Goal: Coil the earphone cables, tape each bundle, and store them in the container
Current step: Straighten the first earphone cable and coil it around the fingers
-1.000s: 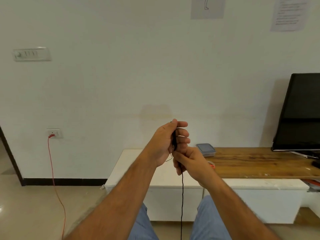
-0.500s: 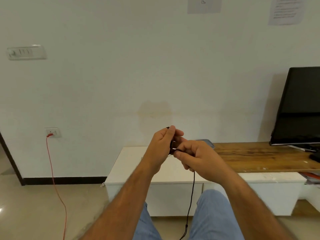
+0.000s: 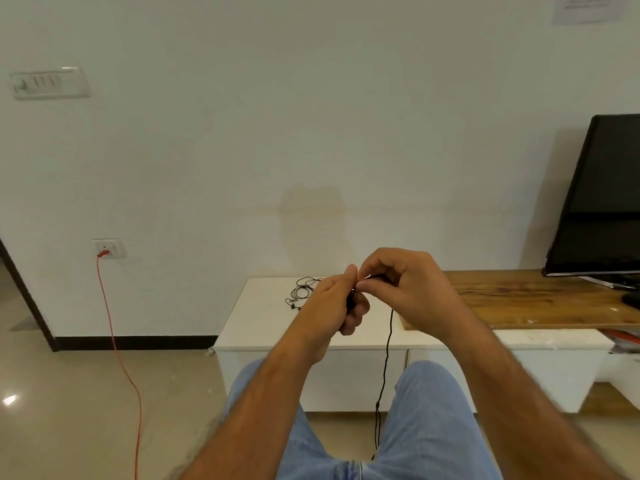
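This looks like a living room in a home: a low white cabinet (image 3: 263, 327) with a wooden tabletop (image 3: 519, 299) carries a flat-screen television (image 3: 602, 202), against a plain wall with a switch panel (image 3: 48, 83) and a socket (image 3: 109, 248) above a polished floor (image 3: 69, 410).

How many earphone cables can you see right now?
2. One black cable is held in both hands, its tail hanging between the knees. Another earphone cable lies loose on the white cabinet. The hands may hide more.
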Demonstrator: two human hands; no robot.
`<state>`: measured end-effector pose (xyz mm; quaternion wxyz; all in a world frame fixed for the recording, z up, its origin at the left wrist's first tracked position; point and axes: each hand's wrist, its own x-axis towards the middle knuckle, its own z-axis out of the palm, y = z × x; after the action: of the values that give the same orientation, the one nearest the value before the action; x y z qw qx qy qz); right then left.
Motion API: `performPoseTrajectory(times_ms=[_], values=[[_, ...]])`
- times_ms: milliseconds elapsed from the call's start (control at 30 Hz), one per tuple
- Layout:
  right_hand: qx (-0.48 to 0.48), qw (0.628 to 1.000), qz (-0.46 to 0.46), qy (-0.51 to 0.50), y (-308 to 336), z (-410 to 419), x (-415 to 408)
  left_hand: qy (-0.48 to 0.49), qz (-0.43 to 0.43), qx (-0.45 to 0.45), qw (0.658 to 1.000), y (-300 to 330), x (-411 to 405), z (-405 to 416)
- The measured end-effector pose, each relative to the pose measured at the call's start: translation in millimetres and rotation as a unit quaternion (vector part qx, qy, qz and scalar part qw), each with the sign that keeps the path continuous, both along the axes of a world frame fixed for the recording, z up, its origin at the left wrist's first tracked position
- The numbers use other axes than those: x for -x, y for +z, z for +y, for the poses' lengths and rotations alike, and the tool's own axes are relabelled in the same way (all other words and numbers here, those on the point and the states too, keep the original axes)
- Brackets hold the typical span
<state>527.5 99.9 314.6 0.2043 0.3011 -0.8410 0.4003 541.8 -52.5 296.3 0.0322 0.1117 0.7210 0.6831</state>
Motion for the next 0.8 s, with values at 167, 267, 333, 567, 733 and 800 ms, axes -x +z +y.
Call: performPoseTrajectory(times_ms=[167, 267, 333, 567, 733, 800], values=[[0.019, 0.993, -0.08, 0.079, 6, 4, 0, -0.026, -0.031, 0.016, 0.999, -4, -1, -1], [0.032, 0.987, -0.105, 0.115, 10, 5, 2, -0.057, -0.046, -0.013, 0.997, -4, -5, 1], [0.074, 0.979, -0.129, 0.137, 9, 4, 6, -0.078, -0.063, -0.055, 0.993, -4, -6, 1], [0.248, 0.943, -0.166, 0.149, -7, -1, 17, -0.173, -0.119, -0.205, 0.956, -7, -9, 0], [0.319, 0.903, -0.239, 0.161, -26, -14, 16, -0.198, -0.1, -0.269, 0.937, -6, -9, -1], [0.316, 0.898, -0.263, 0.159, -39, -22, 13, -0.182, -0.086, -0.302, 0.932, -6, -7, -1]])
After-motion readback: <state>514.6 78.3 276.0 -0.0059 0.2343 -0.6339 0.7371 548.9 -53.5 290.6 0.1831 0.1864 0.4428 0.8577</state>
